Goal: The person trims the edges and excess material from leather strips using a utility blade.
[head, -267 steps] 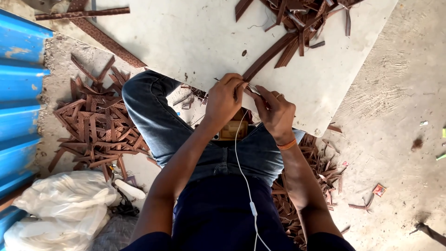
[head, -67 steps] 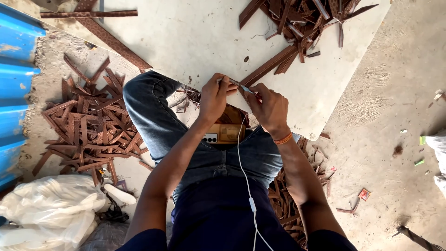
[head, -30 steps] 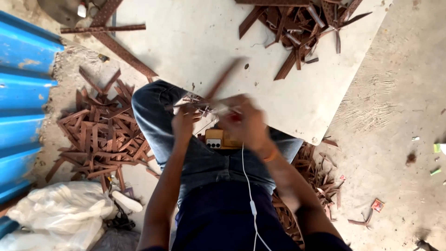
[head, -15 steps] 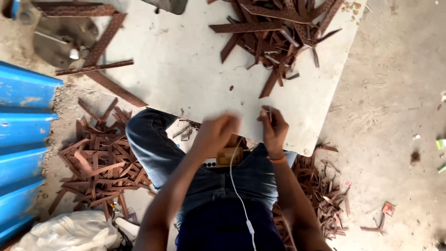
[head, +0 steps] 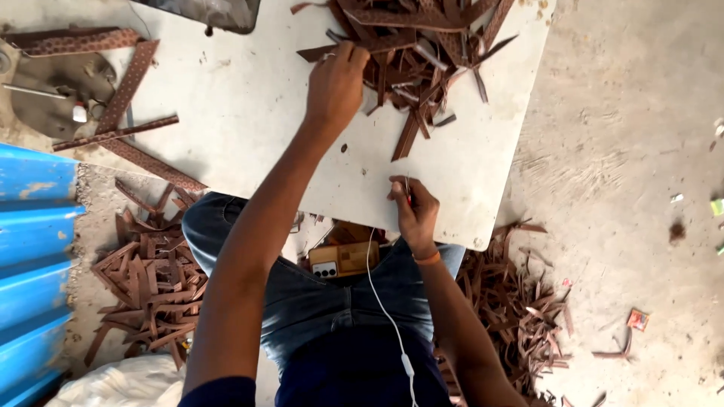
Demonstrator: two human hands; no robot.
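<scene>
- Left hand (head: 335, 79) is stretched out onto the white board (head: 249, 113), fingers curled into the near edge of the strip pile (head: 422, 45); brown strips are touched, but whether one is actually pinched cannot be told.
- Strip pile is heaped at the far right of the board, strips crossed and tangled over one another, some hanging toward the board's right edge.
- Right hand (head: 413, 215) is kept at the near board edge, clenched on a thin tool (head: 408, 192) with a reddish tip; tool is mostly hidden by the fingers.
- An orange band (head: 427, 258) is worn on the right wrist.
- A phone (head: 345, 258) is lodged on the lap in blue jeans (head: 302, 301), just below the board edge, beside the right wrist.
- A white cable (head: 385, 309) is run from the phone area down over the jeans.
- Long patterned straps (head: 124, 98) are laid at the board's left side, well apart from both hands.
- More cut strips are scattered on the ground: left scraps (head: 147, 279) by the left knee, right scraps (head: 513, 301) under the board's near corner.
- A blue sheet (head: 34, 249) is seen at the left edge.
- A dark tray (head: 211, 11) is cut off at the top.
</scene>
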